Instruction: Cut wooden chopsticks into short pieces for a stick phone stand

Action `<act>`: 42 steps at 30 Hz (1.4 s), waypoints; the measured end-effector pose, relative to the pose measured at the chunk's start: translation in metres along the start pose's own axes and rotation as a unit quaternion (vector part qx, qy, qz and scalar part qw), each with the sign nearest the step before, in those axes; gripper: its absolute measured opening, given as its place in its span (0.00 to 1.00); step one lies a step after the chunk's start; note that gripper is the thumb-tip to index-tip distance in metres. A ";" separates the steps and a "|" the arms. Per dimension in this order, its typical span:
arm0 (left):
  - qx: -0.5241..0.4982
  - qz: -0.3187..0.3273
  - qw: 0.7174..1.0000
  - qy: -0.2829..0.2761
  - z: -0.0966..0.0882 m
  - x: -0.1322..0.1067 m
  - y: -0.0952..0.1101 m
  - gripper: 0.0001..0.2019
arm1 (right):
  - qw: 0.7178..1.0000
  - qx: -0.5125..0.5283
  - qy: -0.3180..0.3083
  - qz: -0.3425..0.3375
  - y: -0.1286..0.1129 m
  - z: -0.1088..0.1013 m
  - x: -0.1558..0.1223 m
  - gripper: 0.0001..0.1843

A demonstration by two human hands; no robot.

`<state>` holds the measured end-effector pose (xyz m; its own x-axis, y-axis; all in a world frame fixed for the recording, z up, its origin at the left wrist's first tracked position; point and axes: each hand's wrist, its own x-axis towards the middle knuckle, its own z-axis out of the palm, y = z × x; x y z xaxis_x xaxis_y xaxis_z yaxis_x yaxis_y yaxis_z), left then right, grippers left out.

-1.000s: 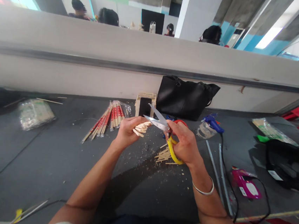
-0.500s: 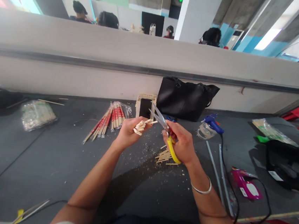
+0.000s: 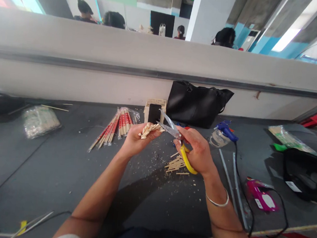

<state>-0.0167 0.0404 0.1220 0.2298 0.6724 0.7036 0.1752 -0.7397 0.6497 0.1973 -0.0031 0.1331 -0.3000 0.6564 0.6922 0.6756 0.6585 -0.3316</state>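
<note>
- Hands first: the left hand [image 3: 134,141] is clenched round a bundle of short sticks [image 3: 149,129], held above the bench [image 3: 58,169].
- Right hand [image 3: 197,152] grips the scissors [image 3: 174,133] by their yellow handle, blades parted, tips just at the stick ends.
- Below the hands, cut sticks [image 3: 175,165] and chips lie on the bench.
- Left of them, a fan of red-wrapped chopsticks [image 3: 115,128]; further left, a clear packet [image 3: 39,120].
- Behind, a small wooden box [image 3: 154,111] and a black bag [image 3: 197,104] against the wall.
- To the right, a blue glue gun [image 3: 226,130].
</note>
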 end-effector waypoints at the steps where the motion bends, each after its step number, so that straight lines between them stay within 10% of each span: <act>1: -0.004 -0.005 1.000 -0.001 0.000 0.000 0.000 0.15 | 1.000 -0.001 0.000 -0.002 0.000 0.000 0.000 0.21; 42: -0.042 -0.004 0.998 -0.045 -0.007 0.000 -0.007 0.19 | 0.999 -0.004 -0.025 -0.022 -0.005 -0.002 0.000 0.21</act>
<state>-0.0243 0.0462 0.1193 0.3146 0.6708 0.6715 0.0974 -0.7266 0.6802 0.1953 -0.0076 0.1360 -0.3637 0.6444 0.6727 0.6663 0.6846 -0.2956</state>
